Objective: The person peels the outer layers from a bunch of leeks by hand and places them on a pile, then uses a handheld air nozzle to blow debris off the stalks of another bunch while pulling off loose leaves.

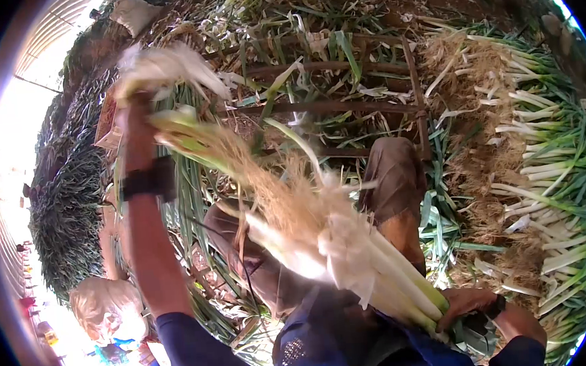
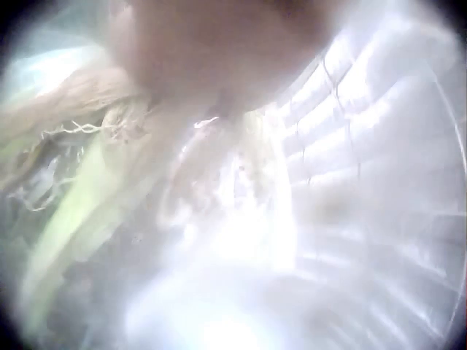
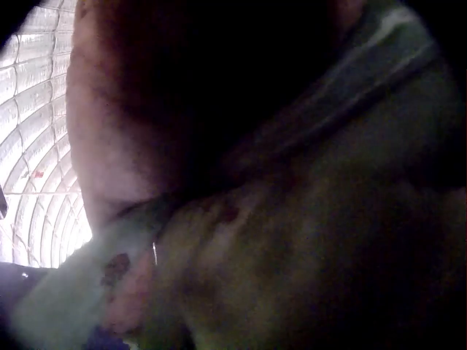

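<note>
In the head view, a bundle of leeks (image 1: 385,264) lies slantwise across the person's lap, white stalks and tan roots (image 1: 284,197) toward the upper left. Low on the right, the right hand (image 1: 468,304) grips its greener end. The left hand (image 1: 136,115), raised at the upper left and blurred, holds peeled leek leaves (image 1: 172,66), whitish and yellow-green. Loose pale skins (image 1: 347,247) hang on the bundle. Close up in the left wrist view are a blurred part of the hand (image 2: 219,55) and a green leaf (image 2: 73,211). The right wrist view is dark, with leaves (image 3: 80,284) against the hand.
Rows of leeks (image 1: 554,167) with roots facing inward line the right side. A dark frame of bars (image 1: 335,106) lies ahead over leaf scraps (image 1: 256,17). At left stand a heap of green leaves (image 1: 66,203) and a pale sack (image 1: 106,305). The person's knees (image 1: 396,170) flank the bundle.
</note>
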Action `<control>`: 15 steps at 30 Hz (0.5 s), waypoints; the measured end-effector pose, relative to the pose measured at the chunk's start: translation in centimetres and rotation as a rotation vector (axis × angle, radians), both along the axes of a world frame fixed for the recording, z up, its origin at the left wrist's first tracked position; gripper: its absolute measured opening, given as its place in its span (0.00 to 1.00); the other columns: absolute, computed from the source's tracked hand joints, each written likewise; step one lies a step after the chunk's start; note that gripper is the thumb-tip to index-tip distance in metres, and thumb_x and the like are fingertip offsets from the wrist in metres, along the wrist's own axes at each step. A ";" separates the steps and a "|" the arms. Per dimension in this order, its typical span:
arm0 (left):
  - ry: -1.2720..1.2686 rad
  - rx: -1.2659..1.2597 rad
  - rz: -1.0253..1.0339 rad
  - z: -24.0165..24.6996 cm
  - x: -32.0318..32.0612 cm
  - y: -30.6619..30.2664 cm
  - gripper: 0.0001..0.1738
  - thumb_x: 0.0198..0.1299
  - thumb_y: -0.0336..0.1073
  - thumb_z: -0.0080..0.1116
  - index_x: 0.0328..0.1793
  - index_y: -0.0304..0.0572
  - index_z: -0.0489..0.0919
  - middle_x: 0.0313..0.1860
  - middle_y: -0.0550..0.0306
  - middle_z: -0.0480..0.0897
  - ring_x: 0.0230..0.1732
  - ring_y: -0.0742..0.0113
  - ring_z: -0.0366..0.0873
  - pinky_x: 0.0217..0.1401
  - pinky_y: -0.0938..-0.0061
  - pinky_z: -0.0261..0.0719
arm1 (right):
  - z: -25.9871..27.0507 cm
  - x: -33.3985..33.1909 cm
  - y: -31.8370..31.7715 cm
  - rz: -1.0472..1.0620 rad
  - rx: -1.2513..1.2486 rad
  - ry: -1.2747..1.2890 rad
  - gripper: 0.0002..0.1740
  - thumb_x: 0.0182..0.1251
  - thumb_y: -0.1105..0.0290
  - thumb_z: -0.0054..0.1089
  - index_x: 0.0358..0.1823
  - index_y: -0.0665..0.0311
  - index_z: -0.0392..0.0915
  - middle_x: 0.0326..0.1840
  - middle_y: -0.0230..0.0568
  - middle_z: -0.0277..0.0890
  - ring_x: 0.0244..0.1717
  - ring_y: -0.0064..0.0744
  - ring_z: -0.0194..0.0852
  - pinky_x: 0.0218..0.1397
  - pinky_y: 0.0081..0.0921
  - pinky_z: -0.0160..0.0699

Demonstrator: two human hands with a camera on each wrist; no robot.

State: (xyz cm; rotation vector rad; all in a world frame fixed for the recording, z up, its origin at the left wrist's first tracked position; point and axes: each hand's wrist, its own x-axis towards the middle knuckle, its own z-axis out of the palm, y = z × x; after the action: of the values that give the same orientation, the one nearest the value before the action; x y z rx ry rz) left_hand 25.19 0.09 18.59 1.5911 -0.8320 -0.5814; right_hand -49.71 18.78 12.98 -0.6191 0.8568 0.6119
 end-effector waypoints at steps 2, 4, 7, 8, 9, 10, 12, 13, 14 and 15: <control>-0.513 -0.048 -0.216 4.5 -0.3 3.1 0.22 0.78 0.48 0.50 0.61 0.41 0.83 0.49 0.56 0.82 0.46 0.68 0.82 0.49 0.72 0.83 | 0.9 0.4 0.0 0.140 -0.292 -0.153 0.37 0.52 0.66 0.84 0.65 0.65 0.79 0.52 0.40 0.87 0.48 0.28 0.85 0.52 0.27 0.85; -0.386 0.406 -0.001 8.2 -7.5 2.3 0.20 0.77 0.46 0.52 0.61 0.40 0.83 0.49 0.54 0.83 0.48 0.68 0.81 0.50 0.73 0.83 | 0.7 0.8 0.2 0.105 -0.251 -0.129 0.38 0.52 0.64 0.84 0.66 0.64 0.79 0.52 0.40 0.87 0.48 0.28 0.85 0.52 0.26 0.85; -0.591 0.407 -0.549 6.0 -15.0 5.0 0.21 0.75 0.43 0.54 0.67 0.40 0.79 0.49 0.54 0.84 0.49 0.69 0.81 0.49 0.74 0.82 | 0.9 1.9 -0.7 0.178 -0.228 -0.110 0.39 0.54 0.62 0.83 0.67 0.64 0.77 0.53 0.39 0.87 0.47 0.29 0.85 0.51 0.27 0.85; -0.593 0.429 -0.714 4.8 -17.1 5.5 0.22 0.74 0.42 0.56 0.68 0.39 0.79 0.49 0.53 0.84 0.49 0.68 0.81 0.49 0.72 0.83 | 1.3 2.1 -0.9 0.169 -0.228 -0.104 0.39 0.54 0.62 0.83 0.67 0.64 0.77 0.53 0.39 0.87 0.47 0.29 0.85 0.51 0.27 0.85; -0.589 0.447 -0.875 3.6 -18.8 5.9 0.22 0.72 0.41 0.58 0.68 0.39 0.78 0.49 0.52 0.84 0.49 0.66 0.82 0.50 0.70 0.84 | 2.0 2.5 -1.0 0.149 -0.221 -0.103 0.39 0.55 0.61 0.83 0.68 0.64 0.76 0.53 0.39 0.87 0.47 0.29 0.85 0.52 0.27 0.86; -0.568 0.464 -1.022 2.1 -20.3 6.2 0.23 0.71 0.40 0.59 0.69 0.38 0.78 0.49 0.51 0.85 0.49 0.65 0.82 0.50 0.69 0.84 | 2.3 2.7 -0.8 0.132 -0.210 -0.104 0.40 0.55 0.61 0.83 0.69 0.64 0.76 0.52 0.39 0.87 0.47 0.29 0.86 0.52 0.27 0.86; -0.497 0.491 -1.269 -1.2 -22.7 6.9 0.26 0.68 0.38 0.62 0.70 0.37 0.77 0.48 0.48 0.86 0.49 0.62 0.83 0.51 0.66 0.86 | 1.9 2.5 -0.3 0.103 -0.173 -0.112 0.41 0.55 0.61 0.83 0.69 0.64 0.75 0.53 0.39 0.87 0.49 0.28 0.85 0.54 0.27 0.85; -0.481 0.487 -1.358 -2.9 -23.4 7.4 0.27 0.66 0.37 0.64 0.70 0.36 0.76 0.48 0.47 0.86 0.49 0.61 0.84 0.51 0.64 0.86 | 1.8 2.4 -0.3 0.078 -0.144 -0.123 0.42 0.55 0.60 0.83 0.70 0.64 0.74 0.54 0.39 0.86 0.51 0.28 0.85 0.57 0.27 0.85; -0.483 0.449 -1.418 -1.3 -25.8 7.2 0.29 0.65 0.36 0.66 0.71 0.36 0.76 0.48 0.46 0.87 0.49 0.60 0.84 0.51 0.62 0.87 | 1.8 2.4 -0.2 0.076 -0.143 -0.123 0.42 0.55 0.60 0.83 0.70 0.64 0.74 0.54 0.39 0.86 0.51 0.28 0.85 0.57 0.27 0.85; -0.525 0.726 -1.359 0.8 -27.7 8.0 0.22 0.60 0.38 0.69 0.60 0.39 0.81 0.42 0.45 0.87 0.41 0.54 0.85 0.45 0.61 0.85 | 1.9 2.5 -0.2 0.092 -0.193 -0.158 0.42 0.55 0.60 0.84 0.70 0.64 0.74 0.55 0.39 0.86 0.52 0.28 0.84 0.59 0.27 0.84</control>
State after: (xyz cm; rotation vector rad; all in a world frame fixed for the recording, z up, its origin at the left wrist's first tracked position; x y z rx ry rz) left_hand -2.48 8.12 19.39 1.6292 -2.3302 -1.5715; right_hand -47.22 18.58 14.85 -0.8744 0.7471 0.5589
